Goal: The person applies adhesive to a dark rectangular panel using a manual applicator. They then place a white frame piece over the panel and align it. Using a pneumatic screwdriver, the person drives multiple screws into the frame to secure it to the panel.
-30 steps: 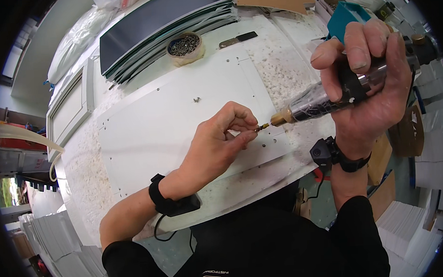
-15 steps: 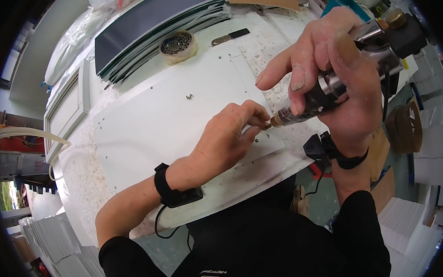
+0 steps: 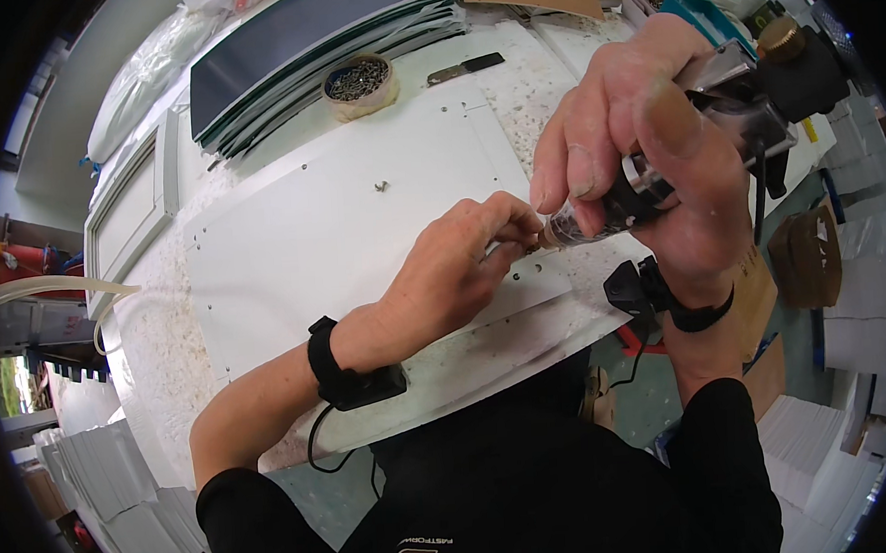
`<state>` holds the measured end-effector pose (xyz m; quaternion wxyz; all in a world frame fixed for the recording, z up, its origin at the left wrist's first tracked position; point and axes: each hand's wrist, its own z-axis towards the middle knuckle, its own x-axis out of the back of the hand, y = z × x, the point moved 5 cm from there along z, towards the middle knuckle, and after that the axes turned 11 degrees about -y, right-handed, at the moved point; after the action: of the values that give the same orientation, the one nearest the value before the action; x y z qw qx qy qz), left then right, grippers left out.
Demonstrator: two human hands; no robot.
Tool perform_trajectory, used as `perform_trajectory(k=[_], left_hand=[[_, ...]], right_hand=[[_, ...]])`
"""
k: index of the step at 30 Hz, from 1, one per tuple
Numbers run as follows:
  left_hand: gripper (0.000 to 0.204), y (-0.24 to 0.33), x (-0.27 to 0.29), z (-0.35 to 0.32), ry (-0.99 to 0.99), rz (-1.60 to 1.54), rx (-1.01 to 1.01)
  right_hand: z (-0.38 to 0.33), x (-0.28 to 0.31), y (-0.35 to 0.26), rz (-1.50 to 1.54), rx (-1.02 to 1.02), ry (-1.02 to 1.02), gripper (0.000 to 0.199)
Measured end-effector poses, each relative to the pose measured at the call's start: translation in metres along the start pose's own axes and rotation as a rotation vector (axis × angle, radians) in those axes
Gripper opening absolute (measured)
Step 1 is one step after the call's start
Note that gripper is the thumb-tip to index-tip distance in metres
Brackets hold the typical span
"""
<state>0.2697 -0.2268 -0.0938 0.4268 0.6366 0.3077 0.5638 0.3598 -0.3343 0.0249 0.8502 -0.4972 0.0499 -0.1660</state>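
Note:
A power screwdriver (image 3: 618, 205), metal with a dark, worn nose, is gripped in my right hand (image 3: 692, 153), its tip slanting down to the left. My left hand (image 3: 452, 261) pinches thumb and fingers together right at that tip. Whatever small piece sits between the fingertips is mostly hidden. Both hands are over the right part of a large white panel (image 3: 332, 252) lying flat, with small screws or holes along its edges. Some loose screws (image 3: 381, 187) lie in a little heap on the panel.
Beyond the panel stand a tub of screws (image 3: 358, 84), a dark-handled knife (image 3: 465, 68) and a stack of dark panels (image 3: 300, 34). A white frame (image 3: 134, 218) lies at the left, near a pale hose (image 3: 58, 287). Wrist straps with cables trail from both arms.
My right hand and the screwdriver have shifted slightly left and down, and its index finger has curled in toward the tool. My left hand is almost unmoved, still pinching at the tip.

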Motion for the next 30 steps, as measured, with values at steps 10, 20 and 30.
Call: perform_trajectory(k=[10, 20, 30], left_hand=[[0.023, -0.002, 0.002, -0.003, 0.011, -0.020, -0.050], [0.022, 0.000, 0.003, -0.001, 0.007, -0.063, 0.034], [0.017, 0.011, 0.036, -0.030, 0.095, 0.085, 0.116]], right_hand=[[-0.004, -0.015, 0.005, 0.054, -0.001, 0.074, 0.035], [-0.003, -0.019, 0.012, 0.002, -0.169, 0.020, 0.028], [-0.008, 0.010, -0.012, -0.035, 0.110, 0.023, 0.029]])
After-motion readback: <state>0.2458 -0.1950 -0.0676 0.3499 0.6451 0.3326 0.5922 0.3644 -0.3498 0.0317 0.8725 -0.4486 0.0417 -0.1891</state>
